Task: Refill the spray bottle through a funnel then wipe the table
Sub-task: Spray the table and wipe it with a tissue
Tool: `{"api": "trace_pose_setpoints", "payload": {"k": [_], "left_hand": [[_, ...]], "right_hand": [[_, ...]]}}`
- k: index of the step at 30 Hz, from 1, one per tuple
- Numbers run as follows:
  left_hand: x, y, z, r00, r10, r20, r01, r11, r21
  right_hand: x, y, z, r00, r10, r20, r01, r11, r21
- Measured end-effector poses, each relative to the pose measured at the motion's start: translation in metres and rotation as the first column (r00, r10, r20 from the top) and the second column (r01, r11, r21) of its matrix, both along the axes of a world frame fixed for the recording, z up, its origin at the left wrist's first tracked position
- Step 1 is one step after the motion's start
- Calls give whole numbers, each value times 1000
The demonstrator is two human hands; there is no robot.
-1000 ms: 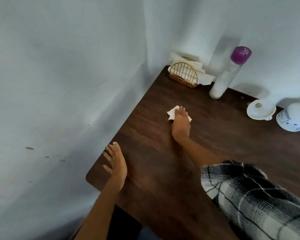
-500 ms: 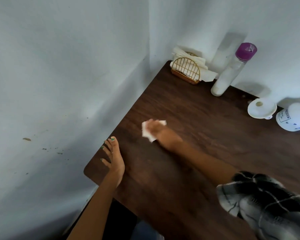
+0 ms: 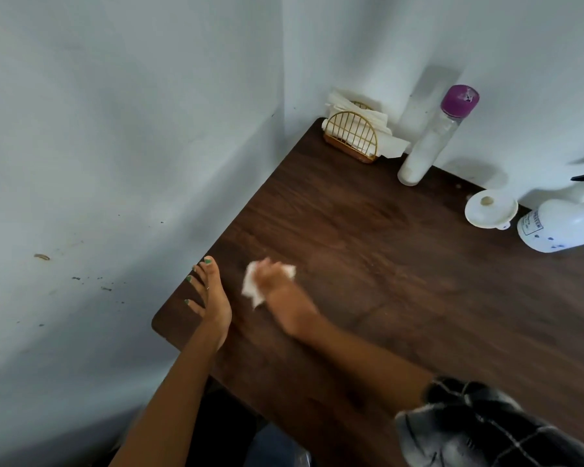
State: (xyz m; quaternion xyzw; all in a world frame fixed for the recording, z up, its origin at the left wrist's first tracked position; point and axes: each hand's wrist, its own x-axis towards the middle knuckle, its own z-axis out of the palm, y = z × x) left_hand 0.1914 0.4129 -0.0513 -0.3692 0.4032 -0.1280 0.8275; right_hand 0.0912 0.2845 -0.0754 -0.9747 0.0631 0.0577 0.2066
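Nearest to us, a checked sleeve (image 3: 479, 423) covers our right upper arm at the near edge of the dark wooden table (image 3: 402, 298), which serves as our landmark. From it the bare right forearm reaches across the tabletop toward the table's left edge. Our right hand (image 3: 284, 291) lies palm down on a white tissue (image 3: 252, 288), pressing it flat against the wood; the hand is blurred, so we cannot tell exactly how the fingers sit on the paper. Just to the left of it, our left hand (image 3: 211, 298) rests on the table near its left near corner, fingers straight and spread, green nails pointing toward the wall (image 3: 115, 163), holding nothing. The two hands are near each other but not touching.

Farther along the table, at its far right, the white spray bottle (image 3: 557, 227) stands against the wall, partly cut off by the frame. Just left of it, the white funnel (image 3: 491, 208) sits mouth down on the wood. Beyond that, at the table's back edge, a tall clear bottle with a purple cap (image 3: 432, 139) stands upright. In the table's far left corner, a gold wire napkin holder (image 3: 351, 136) holds white napkins.
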Motion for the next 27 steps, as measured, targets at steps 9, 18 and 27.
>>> {"api": "trace_pose_setpoints", "payload": {"k": [9, 18, 27], "left_hand": [[-16, -7, -15, 956, 293, 21, -294, 954, 58], [-27, -12, -9, 952, 276, 133, -288, 954, 87], [-36, -21, 5, 949, -12, 315, -152, 858, 491]], "right_hand": [[-49, -87, -16, 928, 194, 318, -134, 971, -199], [-99, -195, -13, 710, -700, 73, 700, 692, -175], [-92, 48, -23, 971, 201, 128, -200, 980, -16]]}}
